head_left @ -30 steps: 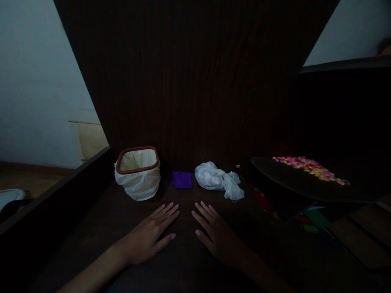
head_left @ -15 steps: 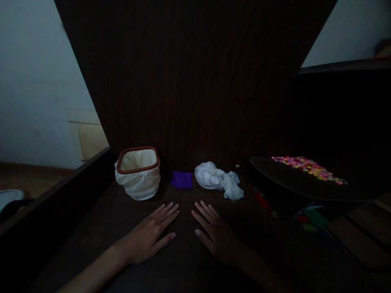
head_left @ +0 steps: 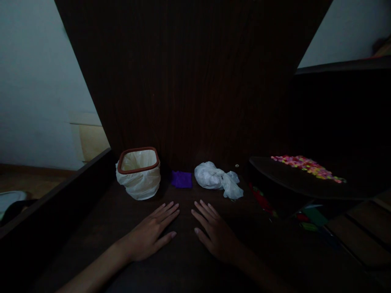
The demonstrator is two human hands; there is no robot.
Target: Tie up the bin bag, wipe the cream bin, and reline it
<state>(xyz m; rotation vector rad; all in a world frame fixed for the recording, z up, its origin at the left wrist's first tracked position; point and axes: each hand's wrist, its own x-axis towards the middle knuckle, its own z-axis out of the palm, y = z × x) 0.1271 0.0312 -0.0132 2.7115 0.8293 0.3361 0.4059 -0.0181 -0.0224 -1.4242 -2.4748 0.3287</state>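
My left hand lies flat on the dark wooden surface, open, its fingers stretched forward. My right hand rests flat beside it, also open and holding nothing. Beyond the left hand stands a small bin with a brown rim and a pale plastic liner folded over its sides. A folded purple plastic bag or cloth, its kind unclear, lies behind the gap between my hands. Past my right fingertips sits a knotted white plastic bag; its contents are hidden.
A tall dark wooden panel rises behind the objects. A low ledge runs along the left. To the right is a dark bag-like object with a strip of pink and yellow decoration, and several colourful items lie beneath it.
The camera view has shifted very slightly. Both hands and the objects stay where they were.
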